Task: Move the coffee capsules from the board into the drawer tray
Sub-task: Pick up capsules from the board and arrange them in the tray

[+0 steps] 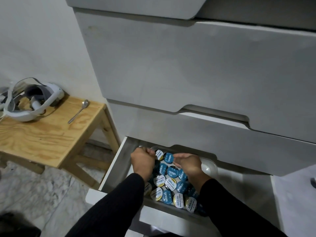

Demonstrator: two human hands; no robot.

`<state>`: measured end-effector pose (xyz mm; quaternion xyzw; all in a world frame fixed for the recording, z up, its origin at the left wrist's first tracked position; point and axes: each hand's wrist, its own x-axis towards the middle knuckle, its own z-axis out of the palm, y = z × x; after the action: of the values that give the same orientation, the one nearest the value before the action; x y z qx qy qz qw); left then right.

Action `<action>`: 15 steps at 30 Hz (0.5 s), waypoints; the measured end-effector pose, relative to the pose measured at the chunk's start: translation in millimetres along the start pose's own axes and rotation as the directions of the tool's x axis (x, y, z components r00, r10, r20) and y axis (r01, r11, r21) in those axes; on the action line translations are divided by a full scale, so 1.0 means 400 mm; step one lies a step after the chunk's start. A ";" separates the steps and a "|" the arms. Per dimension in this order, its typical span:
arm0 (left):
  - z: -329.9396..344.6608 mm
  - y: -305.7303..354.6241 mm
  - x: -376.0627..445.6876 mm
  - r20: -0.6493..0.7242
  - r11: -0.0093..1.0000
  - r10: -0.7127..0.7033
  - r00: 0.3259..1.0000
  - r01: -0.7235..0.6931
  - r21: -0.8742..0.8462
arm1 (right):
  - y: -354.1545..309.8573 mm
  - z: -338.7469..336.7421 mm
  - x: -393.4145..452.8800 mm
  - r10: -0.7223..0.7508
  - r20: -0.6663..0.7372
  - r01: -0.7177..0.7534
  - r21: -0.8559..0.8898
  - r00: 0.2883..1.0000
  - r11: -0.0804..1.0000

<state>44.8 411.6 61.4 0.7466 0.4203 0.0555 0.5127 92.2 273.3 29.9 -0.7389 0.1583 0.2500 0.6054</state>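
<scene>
White wall (34, 40), marbled floor (51, 194), wooden stool (42, 139), grey drawer unit (188, 65).

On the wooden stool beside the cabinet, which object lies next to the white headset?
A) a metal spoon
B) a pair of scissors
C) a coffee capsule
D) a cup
A: a metal spoon lies on the wooden stool just right of the white headset; the coffee capsules are all in the open drawer, none on the stool.
</scene>
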 end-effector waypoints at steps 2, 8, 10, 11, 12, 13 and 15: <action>-0.012 0.000 0.002 0.010 0.999 0.032 0.999 -0.033 0.042 | -0.004 0.001 -0.008 -0.035 -0.001 0.035 -0.083 0.999 0.996; -0.041 -0.003 -0.001 0.076 0.980 0.096 0.992 -0.107 0.165 | 0.002 0.003 -0.029 -0.201 0.043 0.205 -0.312 0.979 0.928; -0.048 0.002 -0.008 0.104 0.957 0.165 0.981 -0.185 0.225 | 0.001 0.003 -0.042 -0.249 0.098 0.267 -0.364 0.964 0.892; -0.053 0.005 -0.013 0.124 0.940 0.202 0.972 -0.228 0.253 | 0.000 0.004 -0.048 -0.258 0.125 0.287 -0.396 0.958 0.873; -0.056 0.007 -0.019 0.156 0.919 0.229 0.961 -0.267 0.290 | -0.001 0.005 -0.054 -0.262 0.147 0.300 -0.434 0.954 0.849; -0.060 0.007 -0.026 0.202 0.895 0.239 0.950 -0.296 0.333 | -0.004 0.005 -0.061 -0.265 0.158 0.309 -0.484 0.951 0.819; -0.066 0.006 -0.043 0.315 0.834 0.231 0.921 -0.354 0.423 | -0.009 0.007 -0.076 -0.286 0.163 0.325 -0.598 0.944 0.732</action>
<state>21.5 418.4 81.5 0.9052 0.2327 -0.0649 0.3498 68.4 274.8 49.5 -0.9037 -0.0741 0.2070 0.3675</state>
